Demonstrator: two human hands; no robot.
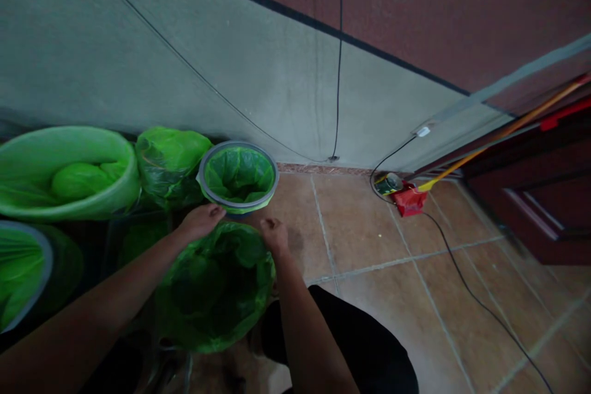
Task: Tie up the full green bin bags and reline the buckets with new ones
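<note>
A green garbage bag (173,305) lines a round bin directly in front of me, its mouth spread open and its inside dark. My left hand (203,221) is closed in a pinch at the bag's far left edge, close below the grey-rimmed bin. On the far right edge, my right hand (276,237) has its fingers closed on the bag's rim. Just beyond both hands stands a small trash bin (276,181) with a grey ring, lined with another green bag. The fingertips are small and dim.
Left along the wall are a stuffed green bag (173,157), a large lined bin (132,178) with a knotted bag inside, and another grey-rimmed bin (46,258). At right lie a red dustpan (410,199), a can (388,183) and a black cable (466,286) across the floor tiles.
</note>
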